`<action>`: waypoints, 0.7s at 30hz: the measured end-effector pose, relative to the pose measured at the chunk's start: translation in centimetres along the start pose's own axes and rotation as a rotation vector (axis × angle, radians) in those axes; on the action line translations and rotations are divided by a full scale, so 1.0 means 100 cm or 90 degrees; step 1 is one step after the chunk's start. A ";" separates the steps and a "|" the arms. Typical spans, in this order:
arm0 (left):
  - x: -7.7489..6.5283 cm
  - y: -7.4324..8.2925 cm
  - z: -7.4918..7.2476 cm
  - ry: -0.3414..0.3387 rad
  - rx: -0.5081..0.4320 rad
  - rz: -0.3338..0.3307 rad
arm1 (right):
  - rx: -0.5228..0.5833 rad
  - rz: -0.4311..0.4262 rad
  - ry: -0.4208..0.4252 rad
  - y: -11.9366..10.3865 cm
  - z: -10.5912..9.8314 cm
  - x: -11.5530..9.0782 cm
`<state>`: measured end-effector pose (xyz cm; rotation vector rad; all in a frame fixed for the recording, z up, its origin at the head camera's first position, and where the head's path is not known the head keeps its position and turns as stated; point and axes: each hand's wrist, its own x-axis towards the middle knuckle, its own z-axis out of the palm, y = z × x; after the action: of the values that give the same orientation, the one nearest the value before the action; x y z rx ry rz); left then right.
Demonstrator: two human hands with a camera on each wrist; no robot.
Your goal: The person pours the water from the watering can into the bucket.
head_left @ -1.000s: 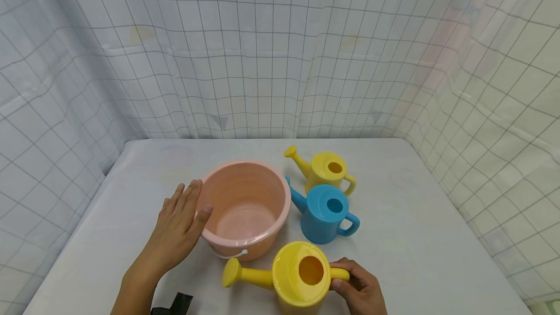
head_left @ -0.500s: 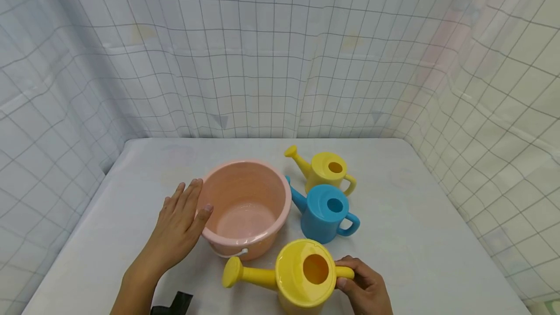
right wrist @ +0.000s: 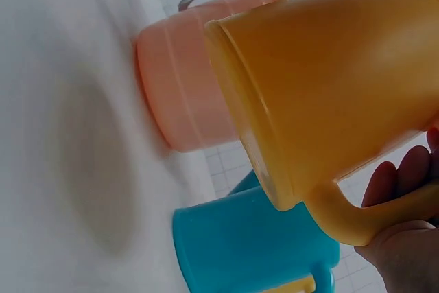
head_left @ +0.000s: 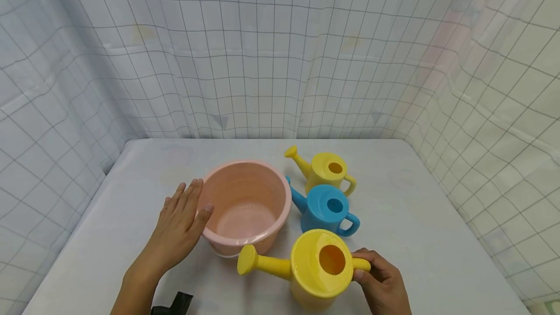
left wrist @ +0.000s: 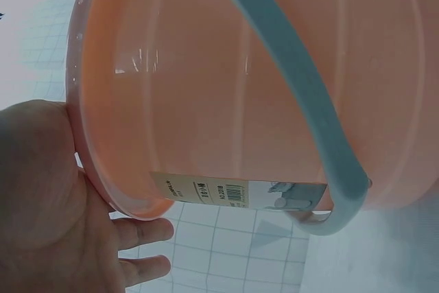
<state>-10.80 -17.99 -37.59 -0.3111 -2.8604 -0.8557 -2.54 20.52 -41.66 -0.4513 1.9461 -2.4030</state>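
My left hand point(head_left: 181, 225) rests on the left rim of a pink bucket point(head_left: 249, 227), fingers straight. In the left wrist view the palm lies against the rim of the bucket point(left wrist: 206, 87), below which a paper label point(left wrist: 206, 190) and a grey-white handle point(left wrist: 302, 94) show. My right hand point(head_left: 382, 278) grips the handle of a yellow watering can point(head_left: 306, 261), thumb and fingers curled round it. The right wrist view has this watering can point(right wrist: 329, 80) raised off the table, its shadow below. Its spout points left, with the head in front of the bucket.
A blue watering can point(head_left: 321, 218) stands right of the bucket, just behind the held one. Behind it is another yellow watering can point(head_left: 323, 169). A black object point(head_left: 175, 304) lies at the front edge of the white table point(head_left: 415, 237). Grid-patterned curtains point(head_left: 262, 62) enclose the table.
My right hand has carried the yellow watering can to the right and slightly away from me; it now overlaps the blue one's base. My left hand and the bucket stay in place.
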 end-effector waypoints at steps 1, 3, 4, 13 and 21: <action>0.000 0.000 0.000 -0.001 0.000 0.000 | -0.001 -0.006 0.000 -0.001 -0.001 0.000; 0.000 0.000 -0.001 -0.001 -0.001 -0.001 | 0.000 -0.027 -0.007 -0.003 -0.002 0.001; 0.000 0.000 -0.001 -0.001 -0.001 -0.001 | 0.001 -0.034 -0.009 -0.004 -0.003 0.002; 0.000 -0.001 0.001 0.008 0.001 0.004 | -0.014 -0.039 0.008 -0.016 -0.009 0.006; 0.000 -0.001 0.001 0.014 -0.005 0.007 | 0.003 -0.104 -0.010 -0.025 -0.014 0.012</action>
<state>-10.83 -18.00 -37.77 -0.3152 -2.8342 -0.8622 -3.64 22.16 -39.25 -0.6513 1.9683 -2.4905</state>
